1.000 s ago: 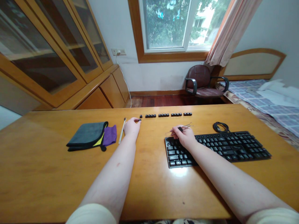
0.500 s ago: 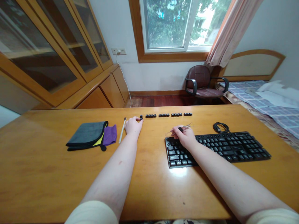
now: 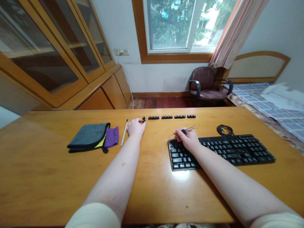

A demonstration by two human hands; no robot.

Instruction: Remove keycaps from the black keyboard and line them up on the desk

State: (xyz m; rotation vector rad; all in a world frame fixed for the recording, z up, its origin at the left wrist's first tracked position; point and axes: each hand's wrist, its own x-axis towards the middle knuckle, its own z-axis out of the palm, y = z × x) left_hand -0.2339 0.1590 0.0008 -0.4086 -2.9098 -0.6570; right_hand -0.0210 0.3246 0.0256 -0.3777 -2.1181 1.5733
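Observation:
My left hand (image 3: pixel 136 127) is closed at the far side of the desk, its fingertips on a small black keycap (image 3: pixel 144 121). Just behind that lies another keycap (image 3: pixel 143 117), at the left end of a row of keycaps (image 3: pixel 167 117) set out in groups. My right hand (image 3: pixel 188 138) grips a wire keycap puller (image 3: pixel 183 131) with a black middle and thin metal loops at its ends. This hand is over the upper left part of a black keyboard (image 3: pixel 228 150) and hides some of its keys.
A toothbrush (image 3: pixel 124 133) lies left of my left hand. Beyond it are a folded grey cloth (image 3: pixel 89 136) and a purple cloth (image 3: pixel 112 137). The coiled cable (image 3: pixel 224 130) rests behind the keyboard. Past the wooden desk (image 3: pixel 152 196) stand a chair (image 3: pixel 204 83) and a bed.

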